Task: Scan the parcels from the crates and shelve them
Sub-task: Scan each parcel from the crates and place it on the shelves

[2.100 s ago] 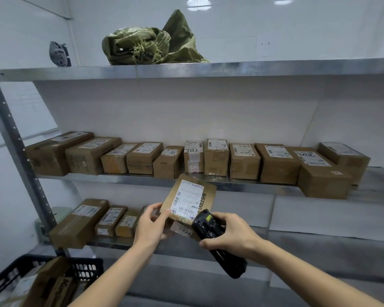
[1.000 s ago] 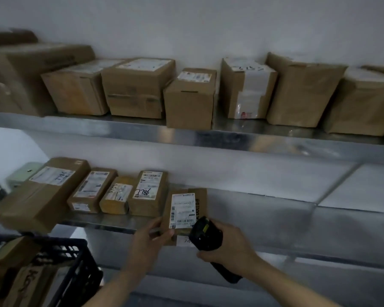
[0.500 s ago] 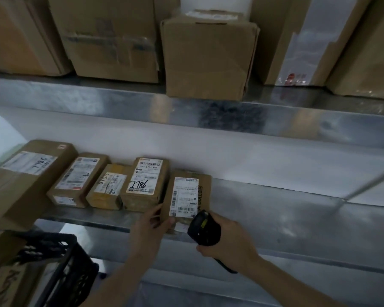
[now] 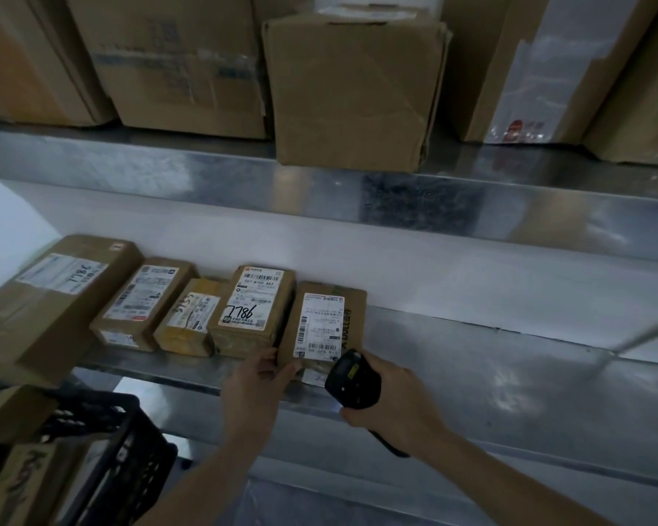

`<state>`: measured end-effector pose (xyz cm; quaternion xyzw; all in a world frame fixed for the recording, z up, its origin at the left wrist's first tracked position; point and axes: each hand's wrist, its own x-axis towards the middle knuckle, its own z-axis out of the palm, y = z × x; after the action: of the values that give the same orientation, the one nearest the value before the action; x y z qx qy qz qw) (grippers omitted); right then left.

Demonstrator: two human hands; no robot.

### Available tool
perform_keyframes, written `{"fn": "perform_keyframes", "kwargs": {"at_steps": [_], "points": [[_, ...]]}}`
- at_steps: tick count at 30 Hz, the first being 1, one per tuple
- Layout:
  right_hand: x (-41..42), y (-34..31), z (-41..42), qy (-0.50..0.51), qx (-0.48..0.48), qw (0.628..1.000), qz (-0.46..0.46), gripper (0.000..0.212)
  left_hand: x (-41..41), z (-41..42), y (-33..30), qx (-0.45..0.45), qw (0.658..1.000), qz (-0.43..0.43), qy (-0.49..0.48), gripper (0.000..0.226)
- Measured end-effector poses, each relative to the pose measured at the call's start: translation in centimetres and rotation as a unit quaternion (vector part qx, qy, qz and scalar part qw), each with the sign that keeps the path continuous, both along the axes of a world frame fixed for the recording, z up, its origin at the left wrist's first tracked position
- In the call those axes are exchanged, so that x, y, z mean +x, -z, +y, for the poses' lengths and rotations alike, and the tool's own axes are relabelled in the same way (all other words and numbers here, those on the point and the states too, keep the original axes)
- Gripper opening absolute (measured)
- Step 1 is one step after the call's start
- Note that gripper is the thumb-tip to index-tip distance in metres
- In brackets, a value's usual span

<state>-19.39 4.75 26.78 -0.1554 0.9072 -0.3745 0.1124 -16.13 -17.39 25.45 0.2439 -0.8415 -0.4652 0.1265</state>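
Parcel (image 4: 325, 328) with the white label was lying flat on the lower metal shelf (image 4: 509, 373), at the right end of a row of four other boxes and just beside the one marked 7786 (image 4: 253, 311). Left hand (image 4: 253, 389) was gripping its near-left corner, thumb on top and fingers curled along the side, while the right hand (image 4: 392, 404) was wrapped around a black handheld scanner (image 4: 352, 381) right in front of the label. Black plastic crate (image 4: 126, 453) with more boxes sat down at the lower left, and bigger cartons (image 4: 354, 93) lined the shelf above.
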Motion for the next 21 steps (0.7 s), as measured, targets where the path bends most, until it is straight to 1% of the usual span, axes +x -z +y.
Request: {"fn": "perform_keyframes", "kwargs": {"at_steps": [2, 4, 6, 8, 10, 11, 14, 16, 18, 20, 21], "points": [[0.5, -0.2, 0.3, 0.007, 0.001, 1.0, 0.012, 0.071, 0.6, -0.3, -0.1, 0.014, 1.0, 0.007, 0.006, 0.03], [1.1, -0.8, 0.5, 0.012, 0.003, 1.0, 0.025, 0.068, 1.5, -0.8, -0.6, 0.028, 0.999, 0.019, 0.012, 0.025], [1.6, -1.8, 0.4, 0.008, 0.004, 0.999, 0.041, 0.067, 2.4, -1.4, -1.5, 0.023, 0.999, 0.029, 0.014, 0.024], [2.0, -3.1, 0.0, -0.001, 0.006, 0.999, 0.052, 0.059, 3.4, -2.2, -2.6, 0.02, 0.999, 0.031, 0.023, 0.024], [2.5, -4.5, -1.0, -0.012, 0.007, 0.998, 0.058, 0.05, 4.9, -3.3, -3.4, 0.036, 0.999, 0.033, 0.024, 0.027], [2.8, -5.5, -1.9, -0.022, 0.007, 0.998, 0.062, 0.051, 5.8, -4.1, -3.8, 0.042, 0.998, 0.042, 0.016, 0.028], [3.8, -7.8, -5.9, -0.077, -0.01, 0.995, 0.064, 0.069, 8.6, -7.5, -4.6, 0.031, 0.998, 0.057, -0.015, 0.025], [4.8, -8.9, -9.9, -0.122, -0.018, 0.991, 0.053, 0.075, 10.6, -10.5, -5.0, 0.027, 0.997, 0.064, -0.046, 0.022], [5.9, -9.3, -14.1, -0.155, -0.014, 0.988, 0.022, 0.067, 13.0, -13.8, -5.1, 0.014, 0.994, 0.061, -0.086, 0.021], [7.3, -9.0, -18.4, -0.182, -0.005, 0.983, 0.004, 0.054, 15.9, -17.2, -4.7, 0.004, 0.99, 0.057, -0.127, 0.029], [8.2, -8.6, -20.7, -0.198, -0.004, 0.98, -0.005, 0.052, 17.6, -19.0, -4.5, 0.004, 0.988, 0.056, -0.145, 0.031]]}}
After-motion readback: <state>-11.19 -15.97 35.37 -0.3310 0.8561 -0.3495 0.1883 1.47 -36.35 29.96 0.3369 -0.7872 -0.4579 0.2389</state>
